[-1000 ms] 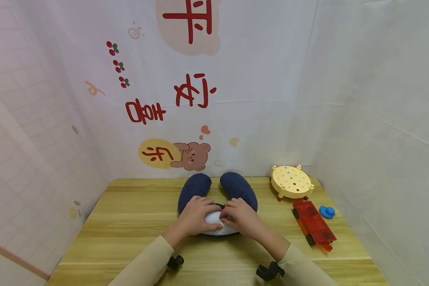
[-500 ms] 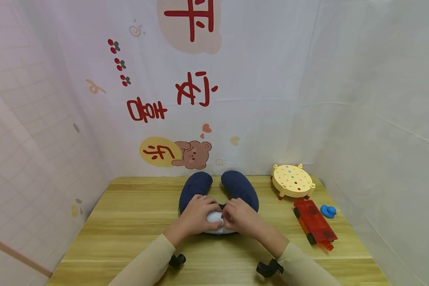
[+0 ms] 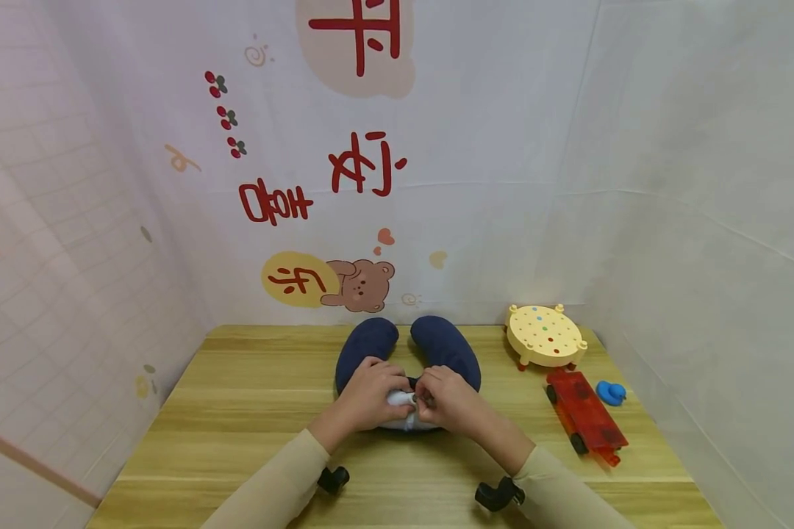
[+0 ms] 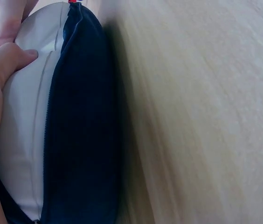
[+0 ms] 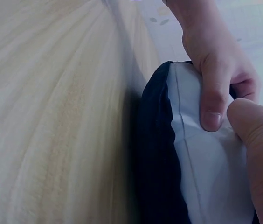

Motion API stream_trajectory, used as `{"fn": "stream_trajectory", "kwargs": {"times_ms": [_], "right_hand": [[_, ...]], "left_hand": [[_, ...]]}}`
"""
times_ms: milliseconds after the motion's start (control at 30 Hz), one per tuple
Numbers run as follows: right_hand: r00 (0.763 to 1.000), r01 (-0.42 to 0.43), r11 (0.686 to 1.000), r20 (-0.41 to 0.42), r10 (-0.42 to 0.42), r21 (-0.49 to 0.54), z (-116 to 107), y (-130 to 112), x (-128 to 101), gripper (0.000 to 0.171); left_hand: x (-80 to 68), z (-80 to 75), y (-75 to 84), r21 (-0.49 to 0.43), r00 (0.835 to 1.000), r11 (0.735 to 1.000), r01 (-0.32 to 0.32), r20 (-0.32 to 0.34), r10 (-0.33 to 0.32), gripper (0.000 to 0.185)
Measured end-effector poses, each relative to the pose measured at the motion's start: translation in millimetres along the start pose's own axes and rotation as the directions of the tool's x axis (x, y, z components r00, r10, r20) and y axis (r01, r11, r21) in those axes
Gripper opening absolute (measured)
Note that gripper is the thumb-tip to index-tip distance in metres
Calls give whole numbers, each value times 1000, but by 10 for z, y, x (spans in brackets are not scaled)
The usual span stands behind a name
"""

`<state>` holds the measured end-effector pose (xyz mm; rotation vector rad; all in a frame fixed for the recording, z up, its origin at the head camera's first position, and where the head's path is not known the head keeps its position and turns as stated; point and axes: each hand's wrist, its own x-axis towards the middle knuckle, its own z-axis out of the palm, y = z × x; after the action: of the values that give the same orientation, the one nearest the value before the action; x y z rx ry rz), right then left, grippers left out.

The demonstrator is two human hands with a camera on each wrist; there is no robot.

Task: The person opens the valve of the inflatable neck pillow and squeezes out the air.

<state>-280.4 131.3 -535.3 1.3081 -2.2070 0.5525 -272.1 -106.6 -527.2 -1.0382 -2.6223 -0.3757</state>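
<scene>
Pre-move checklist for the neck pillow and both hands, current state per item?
1. Left hand holds the neck pillow at its white inner cushion: ok.
2. Right hand pinches at the cover's open seam: ok; zipper pull itself: cannot tell.
3. Zipper open, white showing: ok.
4. Pillow rests flat on the table: ok.
5. Red toy car, blue duck and yellow peg stool stand apart from the pillow: ok.

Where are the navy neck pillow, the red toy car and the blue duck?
navy neck pillow (image 3: 446, 347), head view, on its right lobe.
red toy car (image 3: 585, 416), head view, on the middle of its clear red body.
blue duck (image 3: 612, 393), head view, on its body.
</scene>
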Motion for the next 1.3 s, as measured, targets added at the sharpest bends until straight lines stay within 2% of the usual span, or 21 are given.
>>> {"fn": "stream_trajectory", "kwargs": {"times_ms": [200,533,733,967,1133,1300], "right_hand": [[998,-56,997,-11,57,49,-2,-13,-6,27],[995,-81,984,-45,89,161,-42,-12,-21,31],[999,6,996,-37,-2,86,-44,0,-15,29],[993,93,994,-80,-89,48,6,-41,23,21],[988,78,983,-145,-53,168,66,-74,-16,18],[986,4,945,-161,52,326,103,-95,-58,18]], "left_hand": [[8,5,-4,-13,999,1000,-28,-20,27,18],[14,10,-9,-5,999,999,-32,-35,32,16],[6,14,-8,-8,999,1000,-25,-31,25,16],[-41,40,-32,-35,1000,999,-1,-28,0,19],[-119,49,-49,-116,1000,993,25,-13,-27,30],[-158,34,-54,-195,998,980,31,-40,-39,38]]}}
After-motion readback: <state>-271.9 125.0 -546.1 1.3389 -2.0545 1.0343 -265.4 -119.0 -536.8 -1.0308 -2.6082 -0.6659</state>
